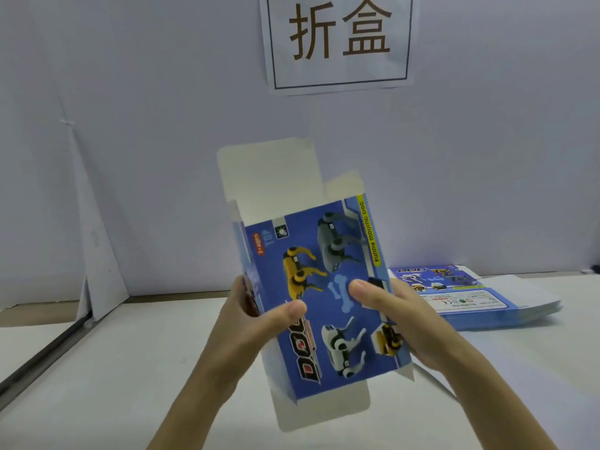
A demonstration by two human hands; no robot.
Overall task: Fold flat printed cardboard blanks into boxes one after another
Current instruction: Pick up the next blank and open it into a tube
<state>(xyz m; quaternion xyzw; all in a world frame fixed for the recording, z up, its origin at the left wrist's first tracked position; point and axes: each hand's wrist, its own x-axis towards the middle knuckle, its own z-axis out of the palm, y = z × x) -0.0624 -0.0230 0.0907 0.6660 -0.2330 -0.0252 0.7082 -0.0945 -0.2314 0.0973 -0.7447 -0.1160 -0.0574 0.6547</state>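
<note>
Cardboard blank [337, 323], partly opened into a tube and held up in the air above the white table [97, 384], in the middle of the head view. Its blue printed front panel faces the camera and shows yellow, grey and white robot dogs, a pale bone shape, the word "DOG" in large letters and a yellow strip along the right edge. The white upper flaps [266, 177] stand open and unfolded at the top; a white lower flap [324, 407] hangs below the printed panel. The left hand [259, 323] grips the blank's left edge, thumb pressed flat on the front panel and fingers curled round behind it. The right hand [402, 319] grips the right edge in the same way, thumb lying on the front beside the bone shape and fingers hidden behind the side panel. A stack of flat blanks [470, 300] with the same blue print lies on the table to the right, apart from the hands. A paper sign [337, 40] bearing two large dark characters in a thin frame is fixed to the pale wall behind. A dark strip [42, 352] runs along the table at the left.
</note>
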